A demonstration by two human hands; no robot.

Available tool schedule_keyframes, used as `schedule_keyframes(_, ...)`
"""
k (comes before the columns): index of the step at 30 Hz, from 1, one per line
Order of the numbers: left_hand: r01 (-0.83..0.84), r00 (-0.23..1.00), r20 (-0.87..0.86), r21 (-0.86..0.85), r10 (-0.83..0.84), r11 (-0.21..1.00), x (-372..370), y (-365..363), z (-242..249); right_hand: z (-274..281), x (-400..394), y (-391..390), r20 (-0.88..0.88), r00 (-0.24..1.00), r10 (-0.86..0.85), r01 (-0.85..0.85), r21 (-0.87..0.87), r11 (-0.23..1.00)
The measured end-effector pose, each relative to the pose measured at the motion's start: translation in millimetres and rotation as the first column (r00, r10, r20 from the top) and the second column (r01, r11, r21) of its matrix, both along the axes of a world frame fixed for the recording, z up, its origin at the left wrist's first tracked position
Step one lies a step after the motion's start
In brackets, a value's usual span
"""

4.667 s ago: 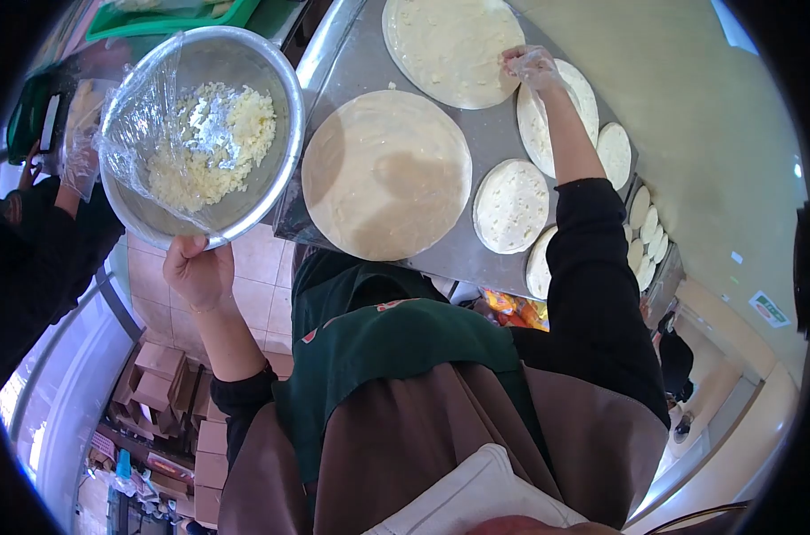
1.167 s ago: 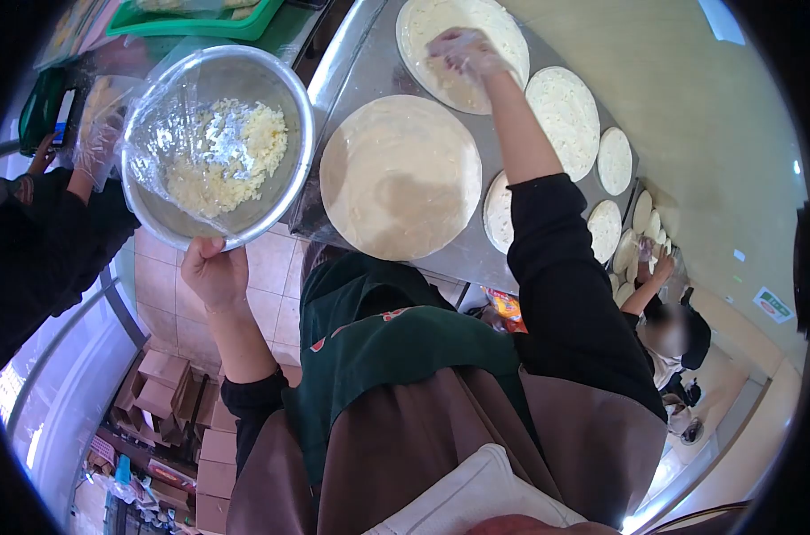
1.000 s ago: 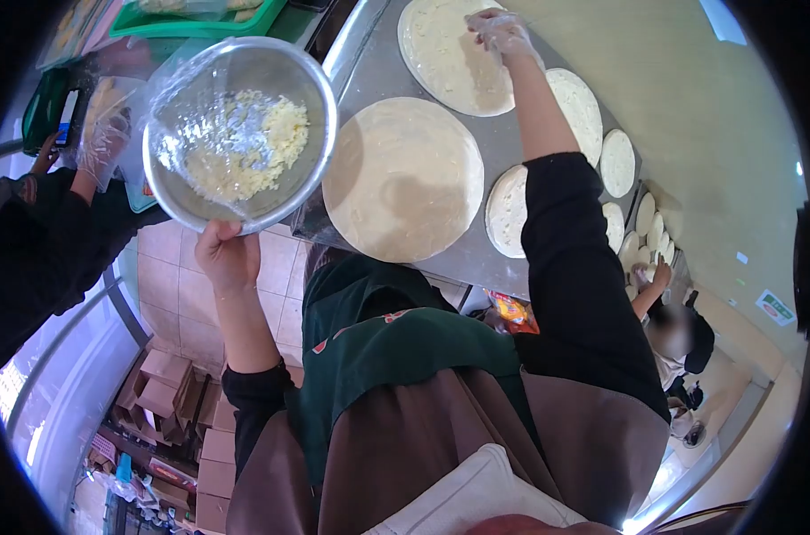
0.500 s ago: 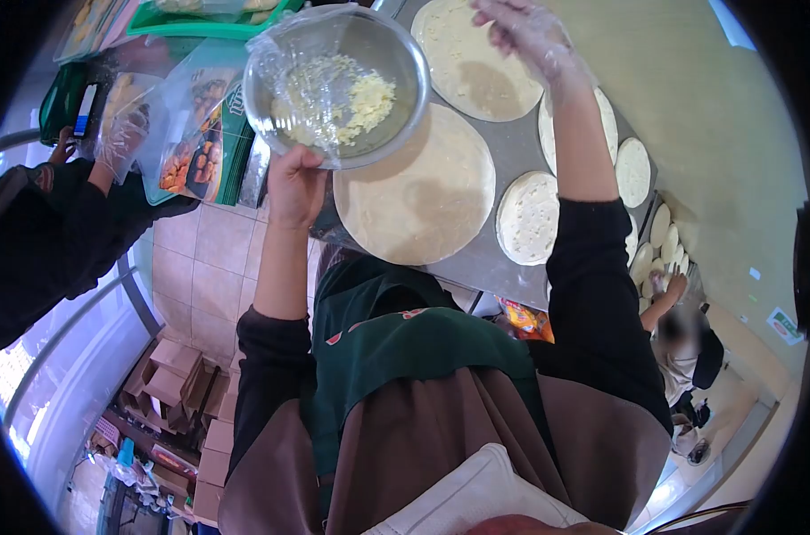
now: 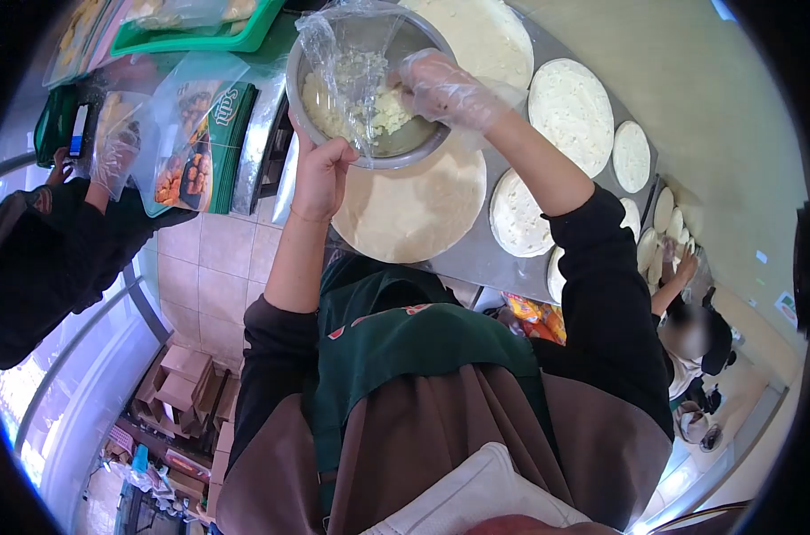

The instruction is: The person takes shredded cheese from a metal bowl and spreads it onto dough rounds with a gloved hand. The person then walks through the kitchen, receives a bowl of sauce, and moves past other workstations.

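Observation:
My left hand (image 5: 323, 175), bare, grips the near rim of a steel bowl (image 5: 432, 36) with plastic film (image 5: 338, 45) over its left part. Pale shredded food (image 5: 389, 111) lies inside. My right hand (image 5: 442, 87), in a clear plastic glove, reaches into the bowl from the right, its fingers curled at the shreds; the fingertips are partly hidden there. Below the bowl lies a large flat dough round (image 5: 414, 209). Behind it is another large round (image 5: 490, 40) with pale bits on top.
More topped rounds (image 5: 570, 116) lie on the grey table (image 5: 534, 267). A green tray (image 5: 262, 27) and printed packages (image 5: 231, 147) are at upper left. One co-worker's gloved hand (image 5: 118, 153) is at far left; another person (image 5: 686, 339) works at far right.
My right hand has come down from above the far dough round into the bowl. The bowl and my left hand have shifted slightly right.

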State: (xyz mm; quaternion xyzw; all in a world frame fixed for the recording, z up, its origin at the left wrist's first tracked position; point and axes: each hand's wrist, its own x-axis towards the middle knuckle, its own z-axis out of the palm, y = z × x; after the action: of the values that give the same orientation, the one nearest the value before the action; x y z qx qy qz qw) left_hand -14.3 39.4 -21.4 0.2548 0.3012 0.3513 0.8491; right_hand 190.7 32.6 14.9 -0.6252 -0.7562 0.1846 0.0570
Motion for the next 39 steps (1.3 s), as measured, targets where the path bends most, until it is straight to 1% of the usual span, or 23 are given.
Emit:
schedule_keyframes(1,0.001,1.0,0.0,-0.001,-0.001,1.0,1.5,-0.7,-0.8,3.2,2.7,-0.4,0.0,1.0,-0.001,0.001,-0.001,1.0)
schedule_keyframes(3,0.011,1.0,-0.026,0.023,-0.011,1.0,4.2,-1.0,-1.5,10.6,4.5,0.2,-0.229,0.939,-0.259,0.194,-0.271,0.943)
schedule_keyframes(4,0.011,1.0,-0.027,0.022,-0.01,1.0,5.7,-1.7,-1.3,13.0,4.8,-3.7,-0.229,0.938,-0.259,0.193,-0.273,0.942)
schedule_keyframes(5,-0.015,1.0,-0.026,0.014,0.016,1.0,7.0,-1.4,-1.7,15.4,4.7,-8.0,-0.432,0.801,-0.414,0.253,-0.383,0.889)
schedule_keyframes(6,-0.04,0.999,-0.024,0.005,0.041,0.999,8.6,-1.3,-1.9,17.0,6.6,-11.2,-0.581,0.596,-0.554,0.276,-0.5,0.821)
schedule_keyframes(7,-0.038,0.999,-0.02,0.004,0.038,0.999,9.2,-1.1,-4.3,14.5,11.0,-13.0,-0.578,0.597,-0.556,0.28,-0.5,0.82)
schedule_keyframes(9,-0.074,0.996,-0.044,0.004,0.074,0.997,11.0,-0.4,-11.7,7.8,26.0,-17.7,-0.715,0.178,-0.676,0.256,-0.63,0.733)
schedule_keyframes(10,-0.069,0.997,-0.036,-0.001,0.069,0.998,9.9,0.2,-14.0,8.6,34.6,-20.8,-0.71,0.181,-0.68,0.265,-0.631,0.729)
schedule_keyframes(12,-0.095,0.995,-0.041,-0.032,0.094,0.995,6.3,2.5,-16.4,12.3,51.5,-25.2,-0.802,-0.057,-0.595,0.267,-0.586,0.765)
schedule_keyframes(13,-0.145,0.988,-0.054,-0.023,0.143,0.989,6.1,2.7,-15.9,15.3,57.6,-25.0,-0.803,0.164,-0.574,0.398,-0.478,0.783)
schedule_keyframes(14,-0.141,0.989,-0.051,-0.026,0.14,0.99,2.5,4.0,-19.9,12.2,68.9,-25.3,-0.801,0.165,-0.576,0.402,-0.478,0.781)
schedule_keyframes(16,-0.108,0.994,0.018,-0.08,0.11,0.991,-7.2,8.7,-31.9,-3.7,105.9,-20.8,-0.848,-0.095,-0.522,0.419,-0.51,0.752)
schedule_keyframes(17,-0.118,0.993,0.001,-0.077,0.119,0.99,-12.1,8.8,-32.8,-12.2,124.7,-15.8,-0.833,-0.154,-0.531,0.443,-0.539,0.717)
schedule_keyframes(22,-0.203,0.979,-0.021,-0.046,0.202,0.978,-31.5,7.0,-10.5,-4.9,156.6,12.6,-0.85,-0.094,-0.518,0.61,-0.46,0.645)
schedule_keyframes(24,-0.201,0.98,-0.005,-0.036,0.201,0.979,-38.2,5.9,-14.7,22.8,143.3,18.9,-0.481,0.297,-0.825,0.852,-0.258,0.457)
schedule_keyframes(25,-0.22,0.975,-0.022,-0.048,0.22,0.974,-41.6,5.8,-15.5,16.9,150.4,22.9,-0.481,0.295,-0.826,0.851,-0.261,0.456)
schedule_keyframes(27,-0.234,0.972,-0.026,-0.07,0.232,0.97,-46.7,0.8,-8.5,7.4,164.2,33.4,-0.288,0.4,-0.87,0.859,-0.214,0.465)
schedule_keyframes(28,-0.246,0.969,-0.028,-0.088,0.245,0.965,-46.3,0.5,-5.0,7.6,168.1,35.6,-0.29,0.4,-0.87,0.858,-0.215,0.466)
schedule_keyframes(30,-0.256,0.967,-0.03,-0.099,0.254,0.962,-51.1,0.0,-8.7,8.5,169.8,40.6,-0.148,0.391,-0.908,0.876,-0.244,0.417)
schedule_keyframes(34,-0.272,0.962,0.001,-0.13,0.274,0.954,-64.0,-1.0,-12.5,-12.2,187.3,32.4,-0.226,0.47,-0.853,0.843,-0.172,0.51)
schedule_keyframes(35,-0.273,0.961,0.003,-0.132,0.276,0.953,-65.8,-1.3,-10.0,-38.0,203.3,29.8,-0.514,0.345,-0.786,0.781,-0.307,0.544)
schedule_keyframes(36,-0.289,0.956,-0.002,-0.151,0.292,0.945,-66.4,-1.0,-5.3,-41.0,200.1,30.1,-0.734,0.146,-0.664,0.685,-0.409,0.603)
schedule_keyframes(39,-0.316,0.948,-0.016,-0.174,0.318,0.933,-64.0,-2.8,0.2,-38.8,201.0,19.7,-0.589,0.246,-0.77,0.705,-0.437,0.559)
